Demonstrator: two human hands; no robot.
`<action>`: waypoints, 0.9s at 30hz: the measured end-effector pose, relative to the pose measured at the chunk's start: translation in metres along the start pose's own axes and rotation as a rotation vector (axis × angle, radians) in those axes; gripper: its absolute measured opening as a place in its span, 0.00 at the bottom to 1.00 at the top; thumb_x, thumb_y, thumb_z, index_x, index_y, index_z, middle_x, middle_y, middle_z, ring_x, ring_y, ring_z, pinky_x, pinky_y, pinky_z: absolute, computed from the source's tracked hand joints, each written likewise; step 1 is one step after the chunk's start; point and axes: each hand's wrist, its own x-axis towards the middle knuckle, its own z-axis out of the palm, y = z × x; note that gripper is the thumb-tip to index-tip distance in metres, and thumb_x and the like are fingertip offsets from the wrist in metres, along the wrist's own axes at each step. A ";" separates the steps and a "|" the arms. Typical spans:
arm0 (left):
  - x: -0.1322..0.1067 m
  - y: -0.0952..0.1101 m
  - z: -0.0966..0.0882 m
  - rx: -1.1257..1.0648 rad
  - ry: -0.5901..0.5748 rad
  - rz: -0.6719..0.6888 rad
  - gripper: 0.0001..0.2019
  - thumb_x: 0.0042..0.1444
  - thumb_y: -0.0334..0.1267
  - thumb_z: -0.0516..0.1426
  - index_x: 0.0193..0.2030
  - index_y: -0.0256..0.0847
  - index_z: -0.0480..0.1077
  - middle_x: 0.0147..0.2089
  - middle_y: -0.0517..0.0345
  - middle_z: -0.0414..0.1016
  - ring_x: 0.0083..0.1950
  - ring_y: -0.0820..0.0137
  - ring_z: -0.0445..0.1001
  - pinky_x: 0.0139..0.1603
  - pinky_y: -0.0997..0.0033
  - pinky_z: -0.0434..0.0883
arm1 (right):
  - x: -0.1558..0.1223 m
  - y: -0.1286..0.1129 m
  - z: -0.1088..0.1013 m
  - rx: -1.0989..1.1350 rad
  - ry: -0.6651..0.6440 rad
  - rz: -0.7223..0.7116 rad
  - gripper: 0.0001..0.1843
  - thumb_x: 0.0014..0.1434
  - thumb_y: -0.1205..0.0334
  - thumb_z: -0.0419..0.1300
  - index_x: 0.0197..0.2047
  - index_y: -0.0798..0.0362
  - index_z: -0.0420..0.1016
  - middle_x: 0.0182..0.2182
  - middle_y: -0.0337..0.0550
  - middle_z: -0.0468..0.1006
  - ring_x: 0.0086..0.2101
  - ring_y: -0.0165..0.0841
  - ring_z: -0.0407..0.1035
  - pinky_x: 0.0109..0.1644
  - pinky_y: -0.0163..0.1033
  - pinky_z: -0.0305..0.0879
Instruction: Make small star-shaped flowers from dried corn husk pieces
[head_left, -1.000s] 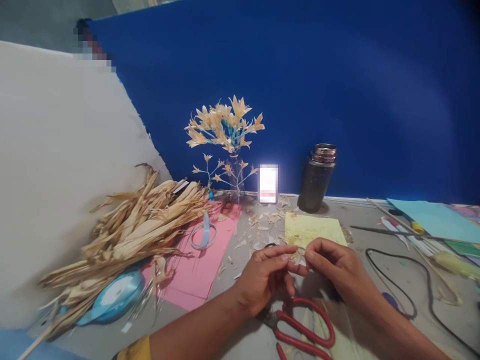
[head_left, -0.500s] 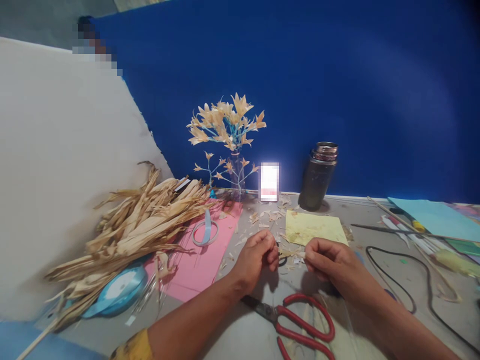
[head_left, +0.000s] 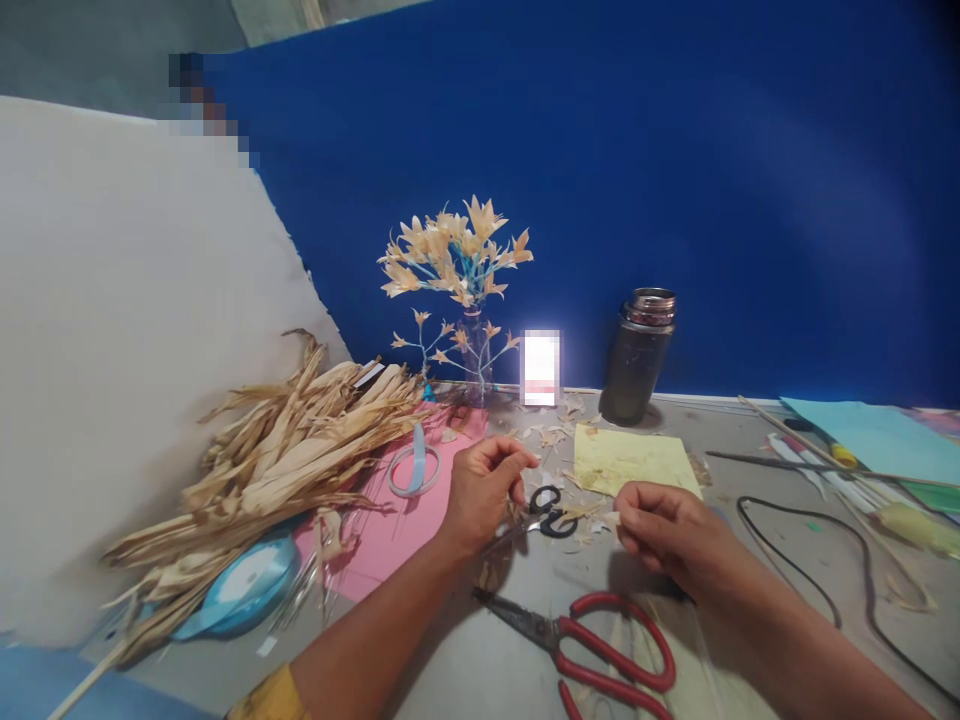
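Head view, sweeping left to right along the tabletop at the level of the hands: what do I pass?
Dried husk pile → pale blue ribbon ring → left hand → small black scissors → right hand pinching a husk scrap → black cable.

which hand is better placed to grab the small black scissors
Left, likely: the left hand lies right beside the small black-handled scissors, while the right hand is pinching a pale dried husk scrap.

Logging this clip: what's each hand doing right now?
Left hand: pinched shut, contents unclear, beside black scissors.
Right hand: pinching a small husk piece.
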 end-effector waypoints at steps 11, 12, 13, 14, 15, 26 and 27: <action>0.019 0.000 -0.026 0.261 0.219 0.191 0.09 0.52 0.42 0.64 0.33 0.41 0.72 0.28 0.61 0.72 0.29 0.71 0.71 0.31 0.73 0.65 | -0.013 -0.001 -0.007 0.167 -0.205 -0.014 0.21 0.50 0.46 0.72 0.26 0.54 0.71 0.16 0.32 0.65 0.19 0.23 0.49 0.24 0.34 0.41; 0.014 0.003 -0.023 0.304 0.185 0.200 0.08 0.52 0.41 0.64 0.36 0.41 0.74 0.28 0.61 0.74 0.30 0.70 0.72 0.33 0.72 0.66 | -0.012 -0.001 -0.006 0.132 -0.201 0.004 0.21 0.50 0.46 0.72 0.27 0.54 0.71 0.17 0.33 0.66 0.19 0.23 0.50 0.24 0.33 0.40; 0.008 0.006 -0.019 0.323 0.125 0.180 0.07 0.55 0.42 0.61 0.36 0.41 0.75 0.26 0.61 0.73 0.29 0.70 0.72 0.33 0.72 0.66 | -0.011 0.001 -0.005 0.097 -0.188 0.022 0.21 0.51 0.46 0.72 0.27 0.54 0.71 0.17 0.33 0.67 0.19 0.23 0.50 0.24 0.33 0.39; 0.001 0.010 -0.013 0.317 0.024 0.125 0.11 0.59 0.44 0.57 0.32 0.41 0.76 0.22 0.61 0.70 0.26 0.70 0.70 0.32 0.71 0.65 | -0.009 0.002 -0.004 0.068 -0.173 0.038 0.22 0.51 0.46 0.72 0.27 0.54 0.70 0.18 0.34 0.68 0.19 0.23 0.51 0.24 0.33 0.39; -0.007 0.014 -0.007 0.289 -0.077 0.065 0.17 0.63 0.46 0.53 0.29 0.40 0.76 0.18 0.61 0.68 0.23 0.70 0.67 0.30 0.71 0.64 | -0.007 0.003 -0.003 0.043 -0.156 0.050 0.22 0.52 0.46 0.72 0.27 0.53 0.69 0.19 0.34 0.69 0.19 0.23 0.52 0.24 0.33 0.39; -0.033 0.016 0.018 0.196 -0.441 0.015 0.02 0.49 0.33 0.64 0.29 0.40 0.80 0.32 0.56 0.76 0.36 0.69 0.71 0.40 0.70 0.66 | -0.002 0.008 -0.003 -0.055 -0.149 0.059 0.21 0.56 0.45 0.69 0.29 0.55 0.72 0.22 0.35 0.71 0.20 0.22 0.56 0.24 0.31 0.41; -0.032 0.013 0.018 0.150 -0.424 -0.023 0.02 0.48 0.34 0.65 0.28 0.39 0.79 0.30 0.57 0.75 0.34 0.70 0.71 0.38 0.70 0.65 | -0.001 0.008 -0.003 -0.051 -0.138 0.050 0.22 0.57 0.44 0.69 0.30 0.55 0.72 0.22 0.36 0.71 0.20 0.22 0.55 0.24 0.31 0.42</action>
